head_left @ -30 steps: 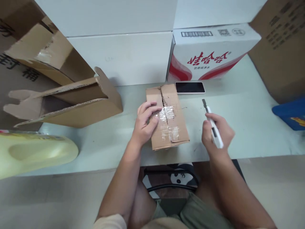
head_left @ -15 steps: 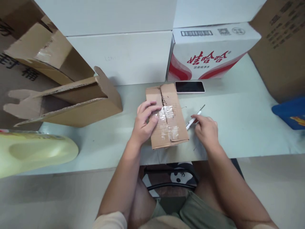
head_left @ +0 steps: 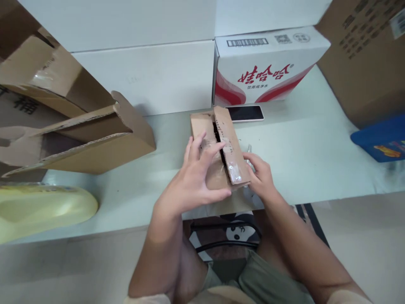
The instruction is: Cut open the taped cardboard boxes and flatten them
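Observation:
A small taped cardboard box (head_left: pixel 236 162) lies on the table in front of me, its tape cut along the middle seam. The right-hand flap is partly raised, with a dark gap along the seam. My left hand (head_left: pixel 198 173) is open over the box, fingers spread across the top and thumb near its front end. At the right side, my right hand (head_left: pixel 260 174) has its fingers bent against the box's edge. Part of a slim white cutter (head_left: pixel 249 148) shows beside these fingers; the rest is covered, and I cannot tell whether it is still held.
A phone (head_left: pixel 248 113) lies behind the box, before a white-and-red carton (head_left: pixel 262 78). To the left stand an open cardboard box (head_left: pixel 126 143) and a pale yellow container (head_left: pixel 63 202). A blue package (head_left: pixel 379 139) is at the right. The table's front edge runs just before me.
My left hand has spread its fingers and shifted toward the front of the box. The right flap has risen and the seam has widened. My right hand has moved left to the box's side.

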`<state>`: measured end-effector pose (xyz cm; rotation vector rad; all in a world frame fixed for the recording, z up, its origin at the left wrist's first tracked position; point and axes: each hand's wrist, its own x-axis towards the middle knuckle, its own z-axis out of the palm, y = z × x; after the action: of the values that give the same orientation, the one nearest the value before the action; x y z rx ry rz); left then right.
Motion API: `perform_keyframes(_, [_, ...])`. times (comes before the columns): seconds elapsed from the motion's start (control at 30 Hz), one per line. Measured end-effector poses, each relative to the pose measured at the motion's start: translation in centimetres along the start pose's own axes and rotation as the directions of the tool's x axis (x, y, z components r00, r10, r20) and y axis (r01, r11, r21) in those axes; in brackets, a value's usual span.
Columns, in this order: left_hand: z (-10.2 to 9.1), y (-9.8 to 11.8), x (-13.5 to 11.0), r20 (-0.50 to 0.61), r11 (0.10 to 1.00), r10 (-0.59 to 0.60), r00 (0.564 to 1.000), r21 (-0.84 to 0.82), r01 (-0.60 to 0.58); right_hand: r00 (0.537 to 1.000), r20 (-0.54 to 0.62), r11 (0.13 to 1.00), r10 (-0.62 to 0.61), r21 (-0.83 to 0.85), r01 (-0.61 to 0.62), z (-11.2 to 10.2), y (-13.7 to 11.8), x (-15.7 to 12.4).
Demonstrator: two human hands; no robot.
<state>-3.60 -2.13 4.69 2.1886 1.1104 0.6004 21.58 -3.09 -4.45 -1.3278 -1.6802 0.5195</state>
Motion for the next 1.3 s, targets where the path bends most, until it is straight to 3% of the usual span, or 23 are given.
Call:
perform_keyframes(0.1, [-0.5, 0.7, -0.4, 0.061, 1.000, 0.020, 0.998, 0.014, -0.021, 0.999, 0.039, 0.999, -0.007, 0.033, 0.006, 0.2, 0.1, -0.4])
perform_keyframes(0.17, [-0.8, 0.6, -0.6, 0.037, 0.999, 0.034, 0.999, 0.009, -0.035, 0.999, 0.032, 0.999, -0.008, 0.045, 0.006, 0.2, 0.1, -0.5])
perform_keyframes(0.3, [-1.4, -0.5, -0.5, -0.159, 0.996, 0.045, 0.986, -0.071, -0.057, 0.998, -0.008, 0.994, 0.065, 0.083, -0.064, 0.6, -0.3, -0.4])
perform_keyframes(0.4, [-1.2, -1.4, -0.1, -0.346, 0.993, -0.034, 0.938, -0.119, -0.008, 0.994, -0.004, 0.984, 0.113, 0.140, -0.111, 1.1, -1.0, -0.1])
perform_keyframes(0.47, [-0.8, -2.2, 0.2, -0.495, 0.990, -0.123, 0.860, -0.122, 0.072, 0.992, 0.001, 0.979, 0.125, 0.161, -0.123, 1.3, -1.4, 0.1])
perform_keyframes(0.57, [0.2, -3.9, 0.7, -0.661, 0.954, -0.293, 0.691, -0.245, 0.171, 0.983, -0.029, 0.972, 0.183, 0.158, -0.177, 1.3, -1.6, 0.3])
perform_keyframes(0.67, [1.0, -5.8, 1.2, -0.727, 0.861, -0.468, 0.503, -0.503, 0.074, 0.958, -0.099, 0.952, 0.269, 0.179, -0.249, 1.1, -1.3, 0.5])
perform_keyframes(0.7, [1.2, -6.2, 1.4, -0.719, 0.818, -0.522, 0.459, -0.575, 0.029, 0.953, -0.111, 0.946, 0.283, 0.193, -0.259, 1.0, -1.2, 0.5])
perform_keyframes(0.77, [1.5, -6.8, 1.8, -0.685, 0.741, -0.597, 0.418, -0.671, -0.040, 0.958, -0.106, 0.946, 0.268, 0.218, -0.240, 0.9, -0.9, 0.5])
perform_keyframes(0.9, [2.0, -6.6, 2.5, -0.604, 0.655, -0.650, 0.461, -0.753, -0.065, 0.980, -0.136, 0.976, 0.144, 0.180, -0.118, 0.9, -0.5, 0.5])
perform_keyframes(1.0, [2.4, -6.2, 3.0, -0.528, 0.588, -0.701, 0.480, -0.808, -0.030, 0.979, -0.165, 0.989, 0.118, 0.111, -0.101, 0.9, -0.3, 0.6])
perform_keyframes(1.17, [2.6, -6.5, 3.5, -0.370, 0.414, -0.827, 0.422, -0.910, 0.012, 0.995, 0.039, 0.976, 0.091, 0.193, -0.097, 0.9, 0.2, 0.4])
perform_keyframes(1.3, [2.7, -6.7, 3.7, -0.283, 0.344, -0.829, 0.483, -0.938, 0.041, 0.995, 0.053, 0.958, 0.079, 0.272, -0.091, 1.3, 0.7, 0.0])
